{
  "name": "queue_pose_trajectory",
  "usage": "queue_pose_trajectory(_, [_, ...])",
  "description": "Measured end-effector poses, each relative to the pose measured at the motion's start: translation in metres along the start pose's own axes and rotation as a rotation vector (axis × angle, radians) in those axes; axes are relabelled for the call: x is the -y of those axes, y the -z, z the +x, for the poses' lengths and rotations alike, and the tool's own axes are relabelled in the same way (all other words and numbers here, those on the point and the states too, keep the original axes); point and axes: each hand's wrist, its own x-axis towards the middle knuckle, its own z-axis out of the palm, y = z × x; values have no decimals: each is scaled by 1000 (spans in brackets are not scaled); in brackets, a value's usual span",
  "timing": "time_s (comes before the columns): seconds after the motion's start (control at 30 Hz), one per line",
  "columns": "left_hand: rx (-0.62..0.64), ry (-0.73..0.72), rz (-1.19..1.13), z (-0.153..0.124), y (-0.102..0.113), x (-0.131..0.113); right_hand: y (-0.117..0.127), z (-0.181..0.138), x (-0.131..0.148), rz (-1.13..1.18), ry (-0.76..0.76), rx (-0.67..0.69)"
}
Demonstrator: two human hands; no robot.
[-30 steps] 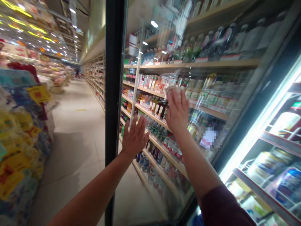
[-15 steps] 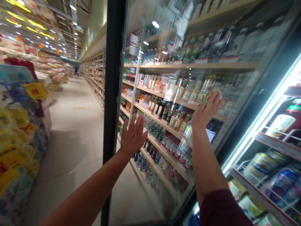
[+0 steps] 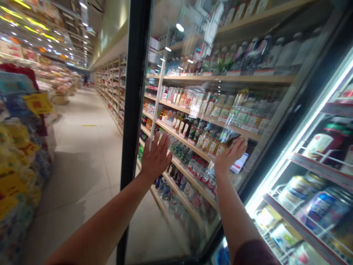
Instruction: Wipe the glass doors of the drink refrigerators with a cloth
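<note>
A glass cooler door (image 3: 171,235) with a black frame stands swung open in front of me. My left hand (image 3: 156,156) lies flat against the glass near the frame's left edge, fingers spread, holding nothing. Farther right, my right hand (image 3: 231,154) is pressed to the same pane with its fingers together. A small pale cloth shows just beyond its fingertips, mostly hidden under them. A bright phone-like screen (image 3: 239,163) appears on or through the glass beside that hand.
Shelves of bottles (image 3: 204,141) show through the glass. To the right is the lit cooler interior with wire-fronted shelves (image 3: 303,228) of cans and bottles. An aisle floor (image 3: 91,143) runs away on the left, past stacked yellow packs (image 3: 16,158).
My right hand has slid down and slightly left across the glass, uncovering bottles behind its former place. My left hand stays on the pane. The view has shifted slightly.
</note>
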Motion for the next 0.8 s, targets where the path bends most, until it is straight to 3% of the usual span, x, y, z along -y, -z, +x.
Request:
queue_pose_trajectory(0.07, [12, -1, 5, 0, 2, -1, 6, -36, 13, 13, 102, 90])
queue_pose_trajectory(0.1, [17, -2, 8, 0, 3, -1, 10, -51, 18, 35, 228, 187])
queue_pose_trajectory(0.17, [20, -3, 10, 1, 6, -2, 18, -67, 17, 73, 465, 359])
queue_pose_trajectory(0.2, [19, -2, 5, 1, 7, -2, 20, -66, 11, 75, 509, 388])
queue_pose_trajectory(0.23, [18, 0, -2, 1, 7, -3, 21, -61, 1, 65, 475, 368])
queue_pose_trajectory(0.33, [21, 5, -17, 0, 9, -4, 18, -39, -25, 19, 83, 126])
queue_pose_trajectory(0.4, [31, 7, -14, -1, 9, -5, 14, -39, -28, 15, -106, 15])
queue_pose_trajectory(0.47, [44, 7, -6, -2, 9, -5, 15, -56, -17, 26, -80, 54])
queue_pose_trajectory(0.57, [59, 10, 12, -2, 9, -5, 23, -89, -4, 53, 277, 309])
queue_pose_trajectory(0.63, [57, 14, 26, -2, 10, -6, 28, -96, -10, 43, 470, 416])
queue_pose_trajectory(0.7, [55, 12, 32, -2, 10, -7, 30, -88, -21, 10, 375, 344])
queue_pose_trajectory(0.8, [40, 3, 12, -1, 10, -7, 28, -72, -23, -21, 27, 156])
